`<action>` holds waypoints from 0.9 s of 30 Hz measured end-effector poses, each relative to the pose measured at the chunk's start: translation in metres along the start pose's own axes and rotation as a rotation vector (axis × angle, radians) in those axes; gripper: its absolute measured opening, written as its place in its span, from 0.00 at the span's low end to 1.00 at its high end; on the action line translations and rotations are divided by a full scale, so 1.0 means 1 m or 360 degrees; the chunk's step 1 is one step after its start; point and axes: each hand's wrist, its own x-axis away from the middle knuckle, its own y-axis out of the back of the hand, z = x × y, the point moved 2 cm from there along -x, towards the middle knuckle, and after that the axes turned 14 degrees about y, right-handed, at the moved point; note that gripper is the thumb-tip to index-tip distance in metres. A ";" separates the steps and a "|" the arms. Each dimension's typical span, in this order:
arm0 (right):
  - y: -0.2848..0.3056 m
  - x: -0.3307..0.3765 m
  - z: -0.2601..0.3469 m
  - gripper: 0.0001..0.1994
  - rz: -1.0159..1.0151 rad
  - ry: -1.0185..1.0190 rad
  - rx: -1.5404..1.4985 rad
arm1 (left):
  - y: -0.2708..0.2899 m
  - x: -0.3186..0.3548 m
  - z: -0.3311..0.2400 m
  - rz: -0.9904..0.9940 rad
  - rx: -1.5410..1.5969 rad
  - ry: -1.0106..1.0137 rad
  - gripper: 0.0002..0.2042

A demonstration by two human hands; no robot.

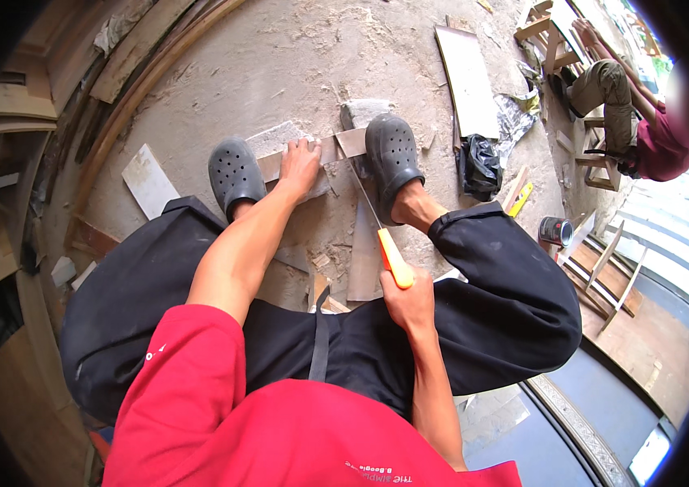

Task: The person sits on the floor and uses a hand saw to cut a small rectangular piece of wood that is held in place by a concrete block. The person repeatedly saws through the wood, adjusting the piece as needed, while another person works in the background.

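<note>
My right hand is wrapped round the orange and yellow handle of a handsaw. The saw's narrow blade runs away from me, its far part lying across a flat wooden strip. Over the strip, left of the blade, my left hand grips it with bent fingers. The strip rests on rough grey blocks, and its right end reaches my right clog. My left clog is at its left end. How deep the blade sits in the wood cannot be made out.
Long boards and wooden frames stand along the left. A pale plank, a black plastic bag, a yellow-handled tool and a tin can lie to my right. Another person sits at the far right among wooden pieces.
</note>
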 end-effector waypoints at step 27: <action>0.022 0.032 0.049 0.12 -0.0069 -0.0107 0.0089 | 0.011 0.000 -0.002 0.0158 0.0012 0.0037 0.26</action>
